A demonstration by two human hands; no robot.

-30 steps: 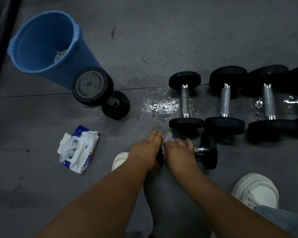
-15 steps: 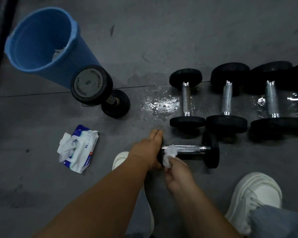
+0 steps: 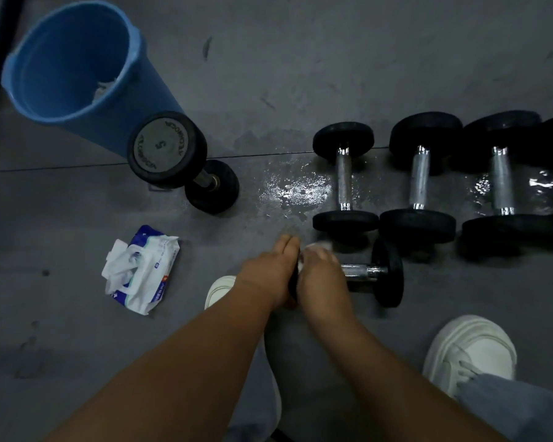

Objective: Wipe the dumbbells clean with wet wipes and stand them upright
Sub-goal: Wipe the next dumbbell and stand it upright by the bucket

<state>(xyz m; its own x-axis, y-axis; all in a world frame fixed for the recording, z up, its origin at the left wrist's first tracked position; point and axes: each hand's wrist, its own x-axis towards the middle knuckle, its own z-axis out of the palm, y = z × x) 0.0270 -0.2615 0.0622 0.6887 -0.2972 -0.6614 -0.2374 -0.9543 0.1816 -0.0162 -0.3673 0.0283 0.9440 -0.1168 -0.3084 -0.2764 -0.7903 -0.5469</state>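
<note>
Grey gym floor (image 3: 332, 59) fills my remote view from the head camera, dim and scuffed. Near the middle, just ahead of me, a small black dumbbell (image 3: 388, 272) lies on its side, its chrome handle running left to right. The right hand (image 3: 320, 272) is curled over the left part of that handle and pinches a white wet wipe (image 3: 316, 247) against it. The left hand (image 3: 268, 275) rests against the dumbbell's left end weight with its fingers straight and together; I cannot see the thumb.

Just beyond, a row of dumbbells (image 3: 419, 177) lies flat side by side, handles pointing away from me, running to the right edge. A shiny wet patch (image 3: 294, 189) spreads on the floor to the left of the row.

Further left, one larger dumbbell (image 3: 166, 148) stands on end, marked 5 on its top face, touching or just beside a blue bucket (image 3: 71, 59) with crumpled white material in its bottom. An open pack of wet wipes (image 3: 141, 269) lies on the floor left of the hands. White shoes (image 3: 470, 352) show at the bottom.
</note>
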